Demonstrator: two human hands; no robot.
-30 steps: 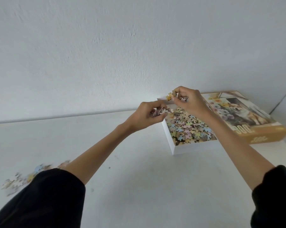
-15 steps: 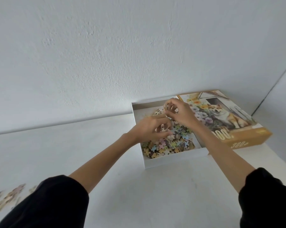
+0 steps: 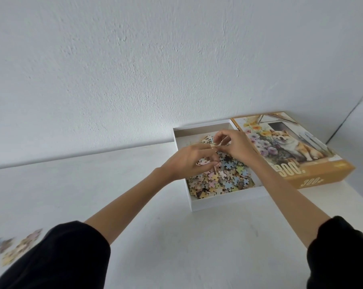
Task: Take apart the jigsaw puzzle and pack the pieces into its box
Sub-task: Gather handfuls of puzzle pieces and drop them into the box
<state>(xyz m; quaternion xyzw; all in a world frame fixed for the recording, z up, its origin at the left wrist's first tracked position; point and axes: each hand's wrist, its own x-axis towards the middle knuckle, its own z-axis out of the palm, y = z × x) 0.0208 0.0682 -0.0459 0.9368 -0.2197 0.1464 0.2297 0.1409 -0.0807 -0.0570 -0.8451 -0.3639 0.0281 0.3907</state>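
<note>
Over white cardboard box tray [image 3: 228, 202] of loose pastel puzzle pieces [image 3: 224, 180]: left hand [image 3: 186, 161] curls round several pieces; right hand [image 3: 238, 147] apparently pinches small pale clump [image 3: 213, 145].

The middle of the heap of pieces [image 3: 222, 178] in the box [image 3: 218, 203] is covered by the left hand [image 3: 186, 161] and the right hand [image 3: 239, 147]. Whether something is pinched between their fingertips is too small to be told. The near left corner of the lid [image 3: 301, 147] and the start of its printed number are hidden by the right forearm. The loose pieces [image 3: 15, 247] at lower left are blurred and cut off by the edge. The black sleeves [image 3: 61, 257] are cut off below.
</note>
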